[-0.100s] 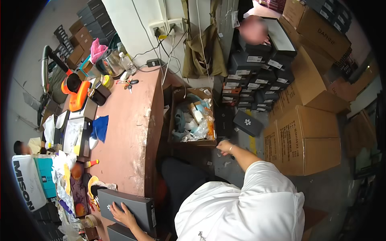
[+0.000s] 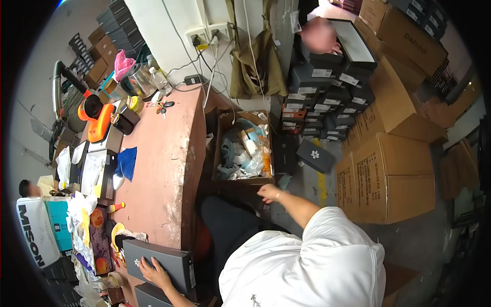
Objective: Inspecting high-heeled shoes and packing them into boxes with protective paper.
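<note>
My left hand [image 2: 155, 272] lies flat with its fingers spread on the lid of a dark grey shoebox [image 2: 176, 261] at the lower left. A second dark box [image 2: 153, 297] lies partly under it. My right hand [image 2: 268, 193], with a thin band at the wrist, hangs over the floor near the front of a carton of scraps [image 2: 245, 181]. Its fingers are curled together and nothing shows in them. Just past that hand, beside the carton's right corner, is a pale bluish scrap [image 2: 285, 181]; whether it lies on the floor or is in the air I cannot tell.
A pinkish worktable [image 2: 161, 169] carries an orange tool [image 2: 99, 120], a blue cloth [image 2: 126, 162] and bottles. Right of the carton lie a dark shoebox [image 2: 315, 155] and stacked shoeboxes [image 2: 322, 102]. Big cardboard boxes [image 2: 388, 179] stand farther right. Another person is at the left edge.
My right hand has moved left and slightly nearer to me. The pale bluish scrap now shows where that hand was. My left hand stays on the shoebox.
</note>
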A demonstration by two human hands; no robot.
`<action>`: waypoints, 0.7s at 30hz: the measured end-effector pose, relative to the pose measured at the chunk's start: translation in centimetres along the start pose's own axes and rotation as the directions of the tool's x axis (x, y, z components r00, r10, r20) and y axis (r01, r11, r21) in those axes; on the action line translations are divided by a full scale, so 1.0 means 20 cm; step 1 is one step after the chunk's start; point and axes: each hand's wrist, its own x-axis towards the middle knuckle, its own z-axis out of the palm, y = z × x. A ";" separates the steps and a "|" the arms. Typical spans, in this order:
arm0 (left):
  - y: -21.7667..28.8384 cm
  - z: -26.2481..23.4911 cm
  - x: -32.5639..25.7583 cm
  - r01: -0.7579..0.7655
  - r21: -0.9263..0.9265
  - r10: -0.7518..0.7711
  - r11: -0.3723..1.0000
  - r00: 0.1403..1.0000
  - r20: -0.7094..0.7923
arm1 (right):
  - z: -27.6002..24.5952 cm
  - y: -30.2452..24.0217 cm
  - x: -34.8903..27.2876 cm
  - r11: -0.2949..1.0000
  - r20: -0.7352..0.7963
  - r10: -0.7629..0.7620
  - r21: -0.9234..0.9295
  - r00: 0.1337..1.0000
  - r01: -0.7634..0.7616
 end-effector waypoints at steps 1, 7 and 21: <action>-0.03 -0.04 -0.05 0.005 0.001 -0.005 1.000 1.000 -0.014 | 0.13 -0.04 -0.01 0.992 0.072 -0.032 -0.120 0.997 0.041; -0.11 -0.15 -0.17 -0.039 0.012 0.039 0.999 0.999 -0.029 | 0.36 0.11 -0.03 0.934 0.110 -0.265 -0.219 0.958 0.284; 1.25 -0.09 0.04 -0.333 -0.502 0.462 0.798 0.873 0.155 | -0.49 -0.01 0.68 1.000 -0.575 -0.022 -0.009 0.818 0.020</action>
